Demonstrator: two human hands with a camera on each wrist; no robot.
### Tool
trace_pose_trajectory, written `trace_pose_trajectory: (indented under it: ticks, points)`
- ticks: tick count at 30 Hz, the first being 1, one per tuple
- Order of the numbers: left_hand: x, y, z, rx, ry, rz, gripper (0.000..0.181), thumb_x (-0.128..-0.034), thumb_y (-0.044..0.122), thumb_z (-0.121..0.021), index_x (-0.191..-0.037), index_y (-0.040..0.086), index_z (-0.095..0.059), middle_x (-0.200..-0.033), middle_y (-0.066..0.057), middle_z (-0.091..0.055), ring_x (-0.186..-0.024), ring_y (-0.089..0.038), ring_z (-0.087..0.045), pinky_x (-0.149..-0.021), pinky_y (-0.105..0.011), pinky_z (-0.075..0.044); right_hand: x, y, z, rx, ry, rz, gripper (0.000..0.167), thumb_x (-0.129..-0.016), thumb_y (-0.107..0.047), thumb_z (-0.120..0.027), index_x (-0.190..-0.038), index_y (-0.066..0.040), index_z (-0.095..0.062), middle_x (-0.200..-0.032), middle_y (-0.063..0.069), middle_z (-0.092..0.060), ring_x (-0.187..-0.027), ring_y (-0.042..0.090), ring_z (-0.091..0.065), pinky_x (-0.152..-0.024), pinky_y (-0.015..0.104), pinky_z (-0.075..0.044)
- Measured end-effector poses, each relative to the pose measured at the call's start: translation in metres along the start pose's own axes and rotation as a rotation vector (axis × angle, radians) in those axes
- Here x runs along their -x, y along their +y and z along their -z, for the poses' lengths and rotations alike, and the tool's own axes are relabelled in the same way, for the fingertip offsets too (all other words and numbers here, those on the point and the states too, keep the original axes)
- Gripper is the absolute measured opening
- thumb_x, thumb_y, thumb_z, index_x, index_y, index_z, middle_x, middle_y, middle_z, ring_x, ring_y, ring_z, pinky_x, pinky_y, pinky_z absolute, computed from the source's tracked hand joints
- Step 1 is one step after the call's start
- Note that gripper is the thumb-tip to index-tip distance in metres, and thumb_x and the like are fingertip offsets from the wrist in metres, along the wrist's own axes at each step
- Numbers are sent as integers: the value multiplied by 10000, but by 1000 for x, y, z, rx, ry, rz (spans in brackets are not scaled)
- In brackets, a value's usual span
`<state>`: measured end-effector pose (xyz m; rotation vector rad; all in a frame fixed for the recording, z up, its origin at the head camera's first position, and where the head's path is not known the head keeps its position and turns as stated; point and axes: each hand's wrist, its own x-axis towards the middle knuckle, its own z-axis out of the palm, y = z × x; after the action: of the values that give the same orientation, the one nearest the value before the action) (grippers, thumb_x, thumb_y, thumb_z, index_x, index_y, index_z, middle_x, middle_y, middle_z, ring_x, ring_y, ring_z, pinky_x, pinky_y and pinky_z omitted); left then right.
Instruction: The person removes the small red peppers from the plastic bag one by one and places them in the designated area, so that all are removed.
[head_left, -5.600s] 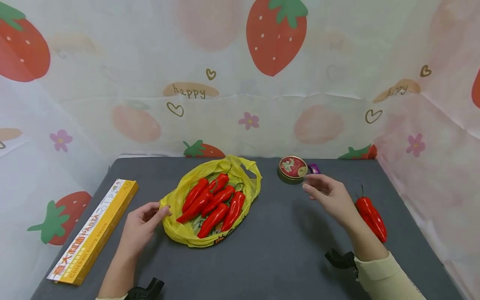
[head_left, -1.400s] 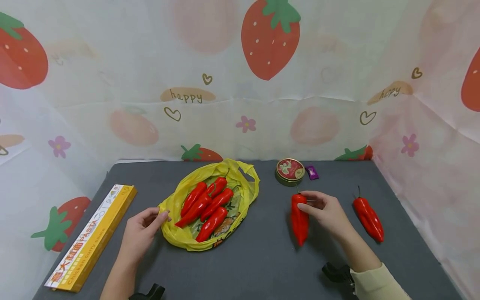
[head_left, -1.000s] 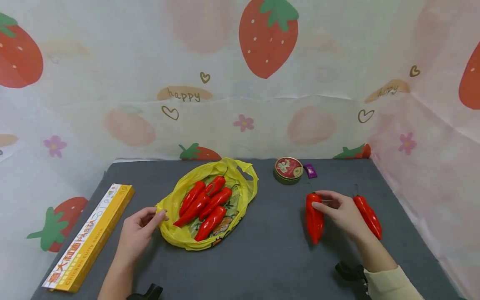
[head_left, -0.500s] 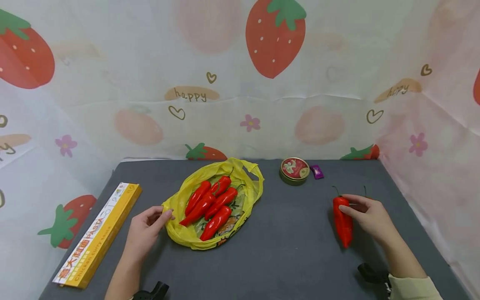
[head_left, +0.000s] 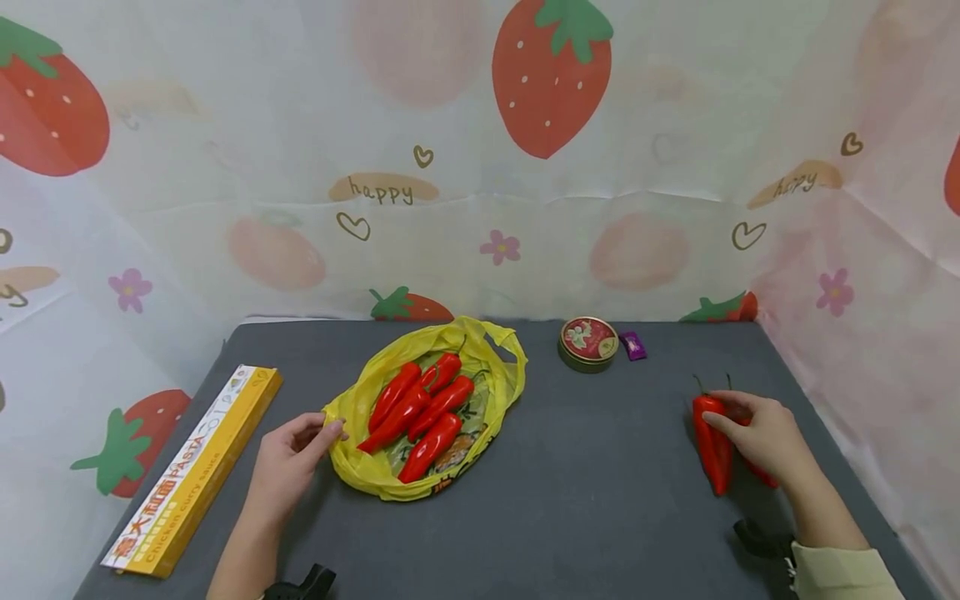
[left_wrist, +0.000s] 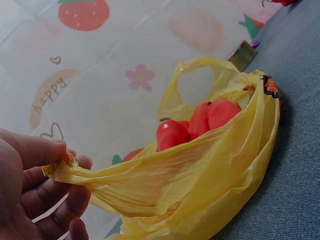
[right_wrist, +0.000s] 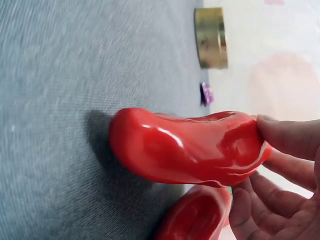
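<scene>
At the right of the head view, my right hand (head_left: 765, 429) pinches a red pepper (head_left: 712, 446) near its stem end. Close beside it lies a second red pepper (head_left: 763, 473), partly hidden by the hand. The right wrist view shows the held pepper (right_wrist: 185, 147) between thumb and fingers, with the other pepper (right_wrist: 197, 215) below it. My left hand (head_left: 288, 467) pinches the left rim of a yellow plastic bag (head_left: 352, 467). Several red peppers (head_left: 431, 446) lie in the bag's open mouth. In the left wrist view the bag's edge is gathered between thumb and fingers (left_wrist: 80, 192).
A yellow and white pasta box (head_left: 191, 471) lies slantwise at the left of the grey table (head_left: 555, 517). Near the back edge stand a round red-topped tin (head_left: 588, 343) and a small purple packet (head_left: 633, 345). A strawberry-print cloth (head_left: 450, 100) hangs behind.
A pepper has left the bag in my right hand and moved right, close beside the pepper lying there. My left hand has kept its pinch on the bag.
</scene>
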<state>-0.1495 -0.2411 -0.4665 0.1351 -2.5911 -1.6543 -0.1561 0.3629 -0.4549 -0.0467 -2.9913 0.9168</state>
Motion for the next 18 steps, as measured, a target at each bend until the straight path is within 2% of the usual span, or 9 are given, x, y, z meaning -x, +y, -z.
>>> trace_pose_trajectory:
  ticks: [11,18]
  points:
    - [-1,-1,0,8,-12,-17,372,-985,391,-651,-1110,44,-703,-952,-14,-735,-850,-111,-614,-762,-263,-559,-2,11,-4,105,24,40,487,-976,-316,-679,-1336,5,-613,-1130,291,-664,-953,395,-622,-768,545,-510]
    - [0,2,1,27,-11,22,359,-987,354,-659,-1151,37,-698,-992,-38,-740,-857,-88,-605,-746,-233,-542,-7,11,-3,108,69,78,447,-921,-185,-731,-1303,22,-624,-1128,294,-653,-994,442,-609,-832,625,-475]
